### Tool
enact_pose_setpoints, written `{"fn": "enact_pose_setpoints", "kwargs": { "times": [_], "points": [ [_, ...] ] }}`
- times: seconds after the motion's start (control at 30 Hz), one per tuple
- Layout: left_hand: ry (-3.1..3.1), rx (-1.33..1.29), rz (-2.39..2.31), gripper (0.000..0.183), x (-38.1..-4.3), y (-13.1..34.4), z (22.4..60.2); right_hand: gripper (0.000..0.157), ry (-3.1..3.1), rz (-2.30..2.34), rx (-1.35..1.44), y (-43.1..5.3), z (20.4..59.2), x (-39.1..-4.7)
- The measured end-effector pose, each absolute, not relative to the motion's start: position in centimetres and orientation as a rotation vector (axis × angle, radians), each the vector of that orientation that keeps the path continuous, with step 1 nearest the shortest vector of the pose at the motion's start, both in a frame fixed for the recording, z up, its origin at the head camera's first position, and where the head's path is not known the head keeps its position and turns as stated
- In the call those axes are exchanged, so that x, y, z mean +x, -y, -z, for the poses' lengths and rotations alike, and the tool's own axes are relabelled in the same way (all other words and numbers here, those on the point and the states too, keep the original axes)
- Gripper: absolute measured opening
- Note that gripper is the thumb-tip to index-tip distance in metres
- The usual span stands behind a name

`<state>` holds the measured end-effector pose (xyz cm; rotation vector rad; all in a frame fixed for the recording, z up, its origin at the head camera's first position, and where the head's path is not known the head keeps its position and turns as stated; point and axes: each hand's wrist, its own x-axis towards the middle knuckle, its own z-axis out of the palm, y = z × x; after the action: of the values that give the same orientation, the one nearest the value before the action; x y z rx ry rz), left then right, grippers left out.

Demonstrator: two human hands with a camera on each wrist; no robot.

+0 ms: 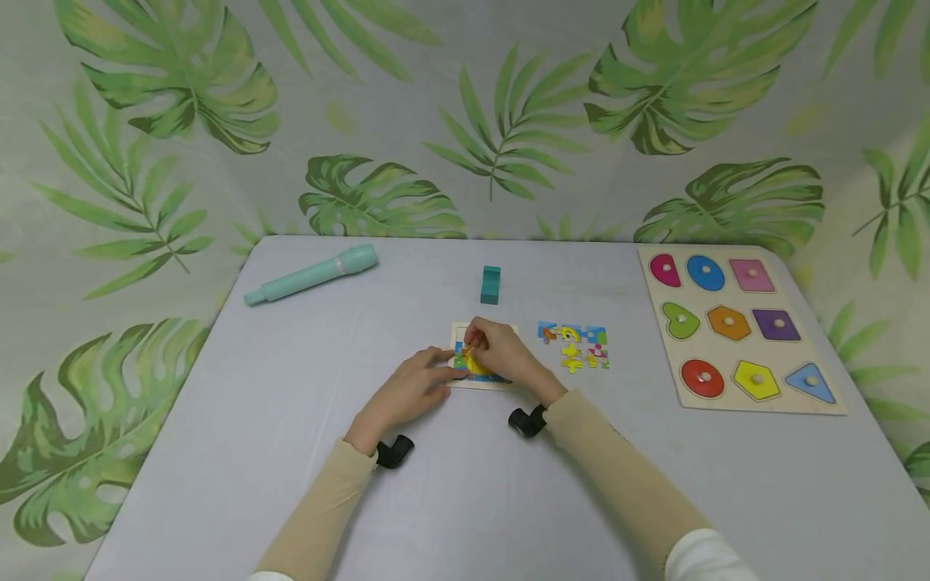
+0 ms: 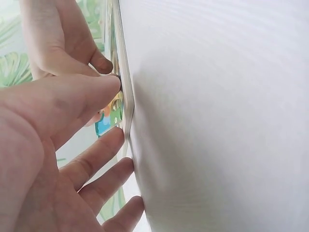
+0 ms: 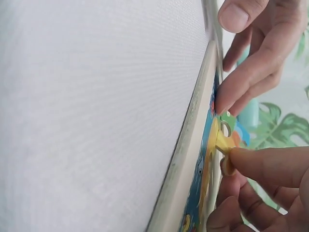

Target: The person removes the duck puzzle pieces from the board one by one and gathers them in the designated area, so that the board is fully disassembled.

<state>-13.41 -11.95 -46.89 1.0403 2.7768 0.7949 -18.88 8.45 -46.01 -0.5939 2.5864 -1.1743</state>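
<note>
A small wooden jigsaw puzzle board [image 1: 483, 386] with a light rim lies in the middle of the table, partly hidden beneath both hands. My right hand [image 1: 504, 353] is over the board and pinches a yellow puzzle piece [image 3: 226, 165] between thumb and fingertips, tilted against the pieces in the tray. My left hand [image 1: 412, 389] rests at the board's left side with its fingers extended, the fingertips touching its edge and pieces. Several loose puzzle pieces [image 1: 571, 352], blue, yellow and multicoloured, lie just right of the board.
A wooden shape board [image 1: 672, 379] with coloured knobbed shapes lies at the right. Behind the puzzle stands a small teal block [image 1: 490, 286]. A mint-green flashlight-like tube [image 1: 308, 277] lies at the back left. Leaf-patterned cloth [image 1: 392, 113] hangs behind the table.
</note>
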Motion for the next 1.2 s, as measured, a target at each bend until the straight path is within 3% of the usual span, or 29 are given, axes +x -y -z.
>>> {"fn": "enact_pose_setpoints", "kwargs": {
  "times": [0.4, 1.2],
  "points": [
    [-2.772, 1.005, -0.78, 0.032, -13.4, 11.9, 46.8, 0.01, -2.51, 1.356, -0.524, -10.4, 45.7, -19.2],
    [-2.773, 0.959, -0.759, 0.034, -13.4, 11.7, 46.8, 0.006, -2.636, 1.201, -0.336, -20.2, 46.3, -18.4]
  ]
}}
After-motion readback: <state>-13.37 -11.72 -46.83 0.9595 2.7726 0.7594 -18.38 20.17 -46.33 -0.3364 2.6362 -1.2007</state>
